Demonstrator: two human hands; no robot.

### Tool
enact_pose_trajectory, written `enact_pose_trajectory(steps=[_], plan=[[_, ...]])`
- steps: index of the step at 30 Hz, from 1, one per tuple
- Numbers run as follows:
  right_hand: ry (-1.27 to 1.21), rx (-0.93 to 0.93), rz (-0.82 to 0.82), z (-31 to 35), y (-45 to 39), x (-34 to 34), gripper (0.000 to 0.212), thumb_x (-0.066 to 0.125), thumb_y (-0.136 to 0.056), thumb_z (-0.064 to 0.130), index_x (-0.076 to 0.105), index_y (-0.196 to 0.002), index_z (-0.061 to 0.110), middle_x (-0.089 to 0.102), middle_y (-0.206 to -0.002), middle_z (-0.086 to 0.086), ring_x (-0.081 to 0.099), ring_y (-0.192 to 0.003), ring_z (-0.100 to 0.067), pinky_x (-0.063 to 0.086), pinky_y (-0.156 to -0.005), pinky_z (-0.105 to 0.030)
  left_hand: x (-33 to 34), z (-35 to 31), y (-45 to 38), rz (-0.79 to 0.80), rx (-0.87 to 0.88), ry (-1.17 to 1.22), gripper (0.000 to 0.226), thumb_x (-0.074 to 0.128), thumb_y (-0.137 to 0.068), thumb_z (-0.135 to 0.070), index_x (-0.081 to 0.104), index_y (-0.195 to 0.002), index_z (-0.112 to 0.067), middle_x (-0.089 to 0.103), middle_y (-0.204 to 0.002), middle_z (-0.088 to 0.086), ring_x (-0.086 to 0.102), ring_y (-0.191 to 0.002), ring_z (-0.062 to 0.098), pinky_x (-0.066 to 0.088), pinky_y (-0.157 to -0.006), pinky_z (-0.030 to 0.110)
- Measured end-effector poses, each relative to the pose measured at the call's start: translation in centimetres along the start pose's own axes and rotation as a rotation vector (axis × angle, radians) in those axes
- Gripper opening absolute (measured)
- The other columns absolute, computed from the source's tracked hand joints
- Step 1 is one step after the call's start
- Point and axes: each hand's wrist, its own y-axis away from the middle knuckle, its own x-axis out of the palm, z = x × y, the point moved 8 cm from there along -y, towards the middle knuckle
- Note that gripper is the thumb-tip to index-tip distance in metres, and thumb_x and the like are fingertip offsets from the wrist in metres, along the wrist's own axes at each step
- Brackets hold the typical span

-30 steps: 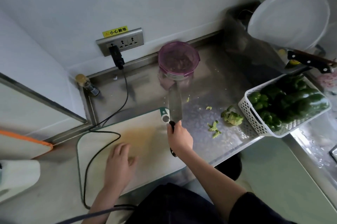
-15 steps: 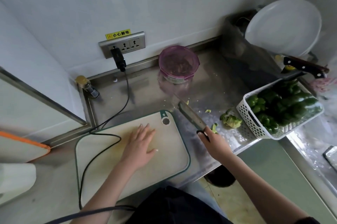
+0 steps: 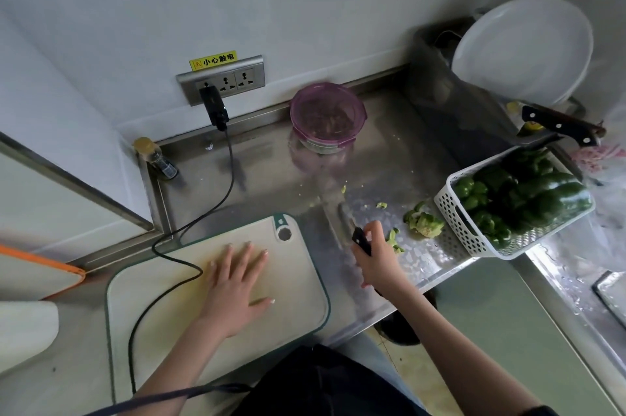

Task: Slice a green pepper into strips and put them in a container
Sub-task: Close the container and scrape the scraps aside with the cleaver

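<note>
Left hand (image 3: 237,283) flat, fingers spread, on cutting board (image 3: 298,266). Right hand (image 3: 376,258) curled round knife (image 3: 352,229) handle, blade on steel counter (image 3: 389,151). Lidded container (image 3: 328,117) by wall. Green peppers (image 3: 521,198) fill white basket (image 3: 457,222), far right.

A second ago the right hand (image 3: 374,258) held the knife (image 3: 352,225) with its blade pointing toward the purple container (image 3: 328,117), just off the cutting board's (image 3: 298,266) far corner. Since then hand and knife have swung right, off the board, and lowered onto the steel surface (image 3: 389,151) near the pepper scraps (image 3: 423,222). The left hand (image 3: 237,283) has slid forward and right across the board, fingers (image 3: 252,254) spread flat.
</note>
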Motion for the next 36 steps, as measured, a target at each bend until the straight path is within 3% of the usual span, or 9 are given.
enact_pose_trajectory(steps=[2, 4, 10, 12, 15, 20, 24, 28, 36], plan=[[-0.022, 0.007, -0.013, 0.4, -0.7, 0.7, 0.02, 0.048, -0.096, 0.024, 0.031, -0.101, 0.015, 0.054, -0.076, -0.009, 0.049, -0.051, -0.023, 0.044, -0.044, -0.036, 0.6, 0.9, 0.7, 0.046, -0.015, 0.025, 0.087, 0.029, -0.073, -0.075, 0.012, -0.148, -0.034, 0.018, -0.157, 0.003, 0.006, -0.14, 0.034, 0.029, -0.102, 0.062], [-0.065, 0.025, 0.012, 0.5, -1.2, 1.6, 0.021, 0.048, -0.096, 0.03, 0.032, -0.101, 0.017, 0.053, -0.074, -0.005, 0.045, -0.052, -0.019, 0.039, -0.048, -0.033, 1.0, 1.2, 1.0, 0.044, -0.027, 0.037, 0.086, 0.031, -0.073, -0.074, 0.013, -0.147, -0.034, 0.022, -0.155, 0.004, 0.008, -0.139, 0.034, 0.031, -0.099, 0.062], [-0.181, 0.111, 0.012, -0.7, -1.8, 2.9, 0.022, 0.045, -0.097, 0.037, 0.036, -0.102, 0.018, 0.052, -0.071, -0.003, 0.045, -0.051, -0.016, 0.038, -0.048, -0.029, 0.8, 0.7, 0.7, -0.035, -0.018, 0.031, 0.089, 0.007, -0.066, -0.078, -0.027, -0.138, -0.04, -0.032, -0.149, -0.005, -0.033, -0.136, 0.026, -0.009, -0.111, 0.054], [-0.184, 0.098, -0.087, -1.5, -1.4, 2.2, 0.02, 0.046, -0.097, 0.035, 0.036, -0.099, 0.018, 0.056, -0.078, -0.005, 0.051, -0.057, -0.02, 0.044, -0.052, -0.033, 0.9, 0.9, 0.7, -0.026, -0.027, 0.036, 0.091, 0.008, -0.066, -0.078, -0.02, -0.143, -0.039, -0.03, -0.151, -0.005, -0.03, -0.137, 0.027, -0.008, -0.111, 0.054], [-0.199, 0.14, -0.256, -3.7, 0.6, 0.2, 0.016, 0.047, -0.097, 0.029, 0.037, -0.099, 0.016, 0.059, -0.083, -0.006, 0.06, -0.074, -0.029, 0.051, -0.067, -0.044, 0.9, 0.9, 0.7, -0.022, -0.042, 0.053, 0.089, 0.019, -0.07, -0.077, -0.006, -0.147, -0.038, -0.008, -0.157, -0.001, -0.017, -0.141, 0.028, 0.006, -0.11, 0.06], [-0.195, 0.117, -0.418, -3.7, 3.5, -2.4, 0.014, 0.046, -0.097, 0.019, 0.039, -0.1, 0.008, 0.054, -0.076, -0.001, 0.057, -0.072, -0.028, 0.047, -0.067, -0.043, 0.9, 0.5, 0.7, -0.003, -0.036, 0.06, 0.096, 0.004, -0.062, -0.078, -0.023, -0.141, -0.032, -0.035, -0.147, -0.005, -0.034, -0.136, 0.028, -0.012, -0.111, 0.054], [-0.234, -0.003, -0.231, 0.3, 2.9, 1.1, 0.014, 0.048, -0.097, 0.021, 0.036, -0.098, 0.015, 0.059, -0.077, -0.001, 0.058, -0.069, -0.022, 0.046, -0.062, -0.038, 1.0, 0.8, 0.8, 0.022, -0.042, 0.072, 0.096, 0.006, -0.064, -0.08, -0.017, -0.145, -0.032, -0.028, -0.152, -0.004, -0.032, -0.138, 0.027, -0.011, -0.111, 0.055], [-0.182, -0.032, -0.065, 2.6, 1.2, 4.6, 0.018, 0.048, -0.096, 0.027, 0.034, -0.092, 0.016, 0.055, -0.071, 0.0, 0.049, -0.059, -0.017, 0.035, -0.049, -0.03, 0.8, 0.5, 0.9, 0.068, -0.043, 0.04, 0.097, -0.001, -0.06, -0.079, -0.027, -0.14, -0.032, -0.038, -0.147, -0.004, -0.037, -0.135, 0.028, -0.013, -0.11, 0.054], [-0.174, 0.011, -0.131, 1.0, -0.7, 3.1, 0.017, 0.047, -0.098, 0.027, 0.037, -0.096, 0.013, 0.056, -0.075, -0.001, 0.053, -0.062, -0.021, 0.039, -0.054, -0.033, 0.9, 0.1, 0.9, 0.106, -0.051, 0.006, 0.089, -0.007, -0.059, -0.077, -0.037, -0.134, -0.038, -0.046, -0.142, -0.004, -0.042, -0.131, 0.025, -0.017, -0.109, 0.053]])
